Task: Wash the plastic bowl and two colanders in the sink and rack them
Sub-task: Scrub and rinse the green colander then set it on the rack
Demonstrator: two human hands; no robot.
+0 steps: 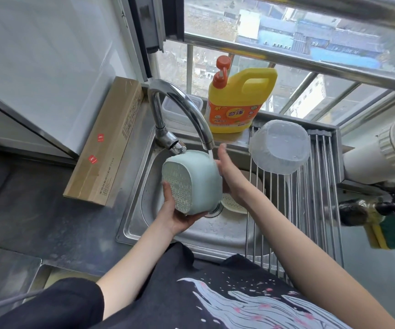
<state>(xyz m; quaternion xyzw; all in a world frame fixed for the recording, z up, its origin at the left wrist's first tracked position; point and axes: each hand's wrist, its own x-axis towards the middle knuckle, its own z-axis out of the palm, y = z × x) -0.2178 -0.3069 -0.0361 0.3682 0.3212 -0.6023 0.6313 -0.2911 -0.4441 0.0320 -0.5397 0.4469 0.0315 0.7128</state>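
Note:
A pale green colander (191, 181) is held tilted over the steel sink (134, 224), its perforated base facing me, under water running from the faucet (179, 110). My left hand (179, 214) grips its lower edge from below. My right hand (227, 167) presses against its right side, fingers extended upward. A cream colander (234, 204) lies in the sink bottom, partly hidden by my right forearm. The clear plastic bowl (279, 148) rests upside down on the roll-up drying rack (310, 210) across the sink's right half.
A yellow dish soap bottle (234, 105) stands on the ledge behind the sink, next to a clear container (179, 105). A long cardboard box (106, 143) lies left of the sink. A green-yellow sponge (388, 233) and a white pipe (381, 157) sit at right.

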